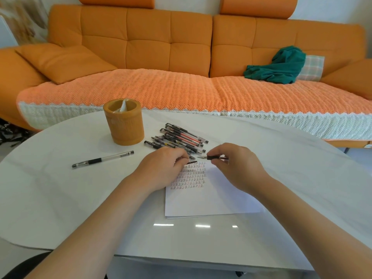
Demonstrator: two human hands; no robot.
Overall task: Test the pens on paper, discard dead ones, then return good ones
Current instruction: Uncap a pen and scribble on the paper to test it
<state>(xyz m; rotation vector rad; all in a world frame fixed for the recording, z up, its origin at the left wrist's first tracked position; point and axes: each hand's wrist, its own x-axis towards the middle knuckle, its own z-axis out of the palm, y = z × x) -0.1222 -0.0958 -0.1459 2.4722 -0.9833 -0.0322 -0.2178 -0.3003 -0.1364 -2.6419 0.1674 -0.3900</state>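
Note:
My right hand (237, 166) pinches an uncapped pen (213, 157), its tip pointing left above the top edge of the paper. My left hand (165, 168) holds a small dark pen cap (192, 162) just left of that tip. The white paper (211, 200) lies under both hands, with rows of small written marks across its upper part. Several capped pens (181, 138) lie in a pile behind the hands. One capped black pen (102, 159) lies alone to the left. A tan wooden pen holder (123, 122) stands behind, with crumpled plastic inside.
The white glossy table (60, 198) curves round at the far side; its front edge is near me. Behind it stands an orange sofa (161, 47) with a woven cover, a green cloth (277, 65) and a checked cushion at the right.

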